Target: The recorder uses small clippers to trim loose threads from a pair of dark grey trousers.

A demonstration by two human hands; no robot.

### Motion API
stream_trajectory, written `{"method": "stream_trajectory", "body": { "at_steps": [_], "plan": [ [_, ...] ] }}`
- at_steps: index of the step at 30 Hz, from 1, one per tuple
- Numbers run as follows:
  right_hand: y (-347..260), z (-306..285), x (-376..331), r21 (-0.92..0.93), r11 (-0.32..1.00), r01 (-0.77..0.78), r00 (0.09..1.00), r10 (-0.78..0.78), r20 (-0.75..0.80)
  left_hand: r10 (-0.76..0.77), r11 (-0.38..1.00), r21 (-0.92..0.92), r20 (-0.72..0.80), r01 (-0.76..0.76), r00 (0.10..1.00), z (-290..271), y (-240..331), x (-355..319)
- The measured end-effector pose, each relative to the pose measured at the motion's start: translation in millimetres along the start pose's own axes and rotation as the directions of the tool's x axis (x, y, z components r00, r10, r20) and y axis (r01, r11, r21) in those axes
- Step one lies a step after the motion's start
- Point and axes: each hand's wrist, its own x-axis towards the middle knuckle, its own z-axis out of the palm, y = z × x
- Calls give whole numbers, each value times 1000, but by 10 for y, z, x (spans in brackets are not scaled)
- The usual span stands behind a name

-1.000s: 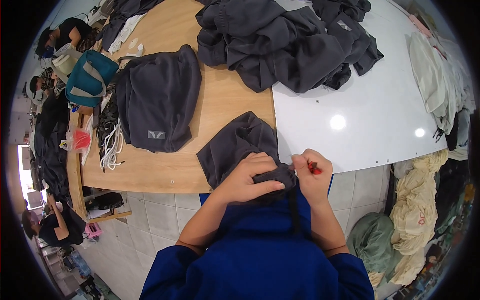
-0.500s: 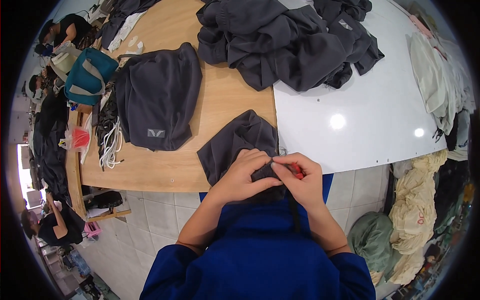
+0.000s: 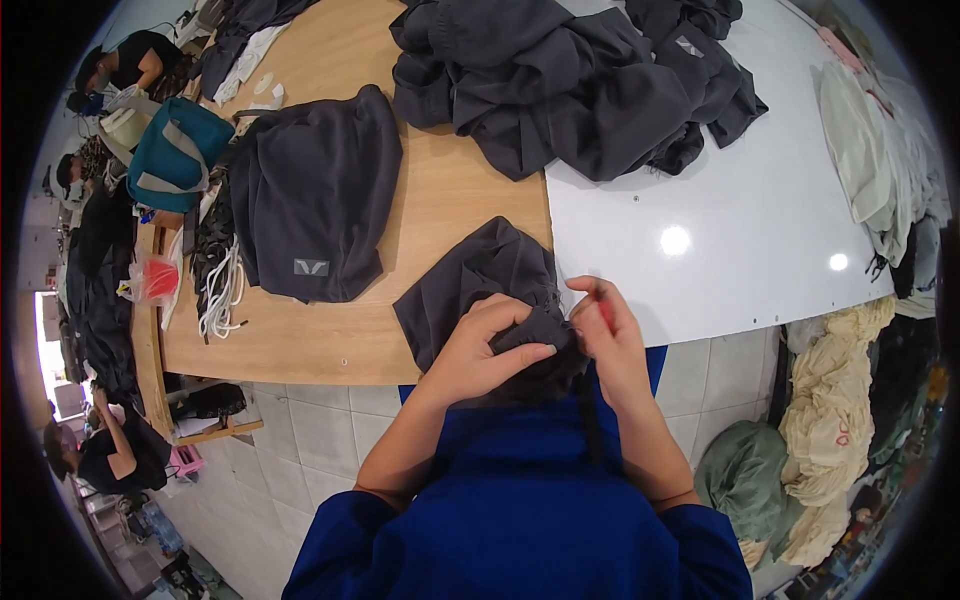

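Wooden tabletop (image 3: 440,200) fills the left half of the work surface, and a glossy white board (image 3: 720,230) continues it to the right, over a pale tiled floor. At the near edge lies a small dark grey fabric garment (image 3: 470,285), bunched where it hangs toward the person. The left hand (image 3: 480,350) is closed over that bunched edge, thumb and fingers pinching the cloth. The right hand (image 3: 610,340), just beside it, is clenched round a small red tool (image 3: 606,312) whose kind cannot be made out, its tip touching the same fold.

Farther left lies a flat dark grey garment with a pale emblem (image 3: 315,195), with white cords (image 3: 225,295) beside it and a teal bag (image 3: 175,150) beyond. A heap of dark grey garments (image 3: 570,80) sits at the far side, and pale cloth (image 3: 870,150) is piled to the right.

With both hands so close, the tool could slip and nick the pinching fingers or snag the fabric. Much of the garment overhangs the edge, so a loosened pinch might let it slide to the floor.
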Motion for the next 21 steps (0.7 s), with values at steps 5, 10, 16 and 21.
{"method": "stream_trajectory", "body": {
  "at_steps": [5, 10, 16, 21],
  "plan": [
    [98, 64, 12, -112, 987, 119, 990, -127, -68, 62, 991, 111, 76, -70, 995, -30, -25, -12],
    [4, -181, 227, 485, 870, -92, 978, 169, -118, -109, 973, -192, 106, 128, 988, -56, -15, -91],
    [-112, -212, -20, 279, 951, 135, 989, -111, -100, -110, 741, -654, 108, 154, 988, -107, -252, -148],
    [-5, -141, -216, -69, 918, 392, 897, -364, 250, 120, 582, -813, 129, 36, 984, -124, -248, -96]
  ]
}}
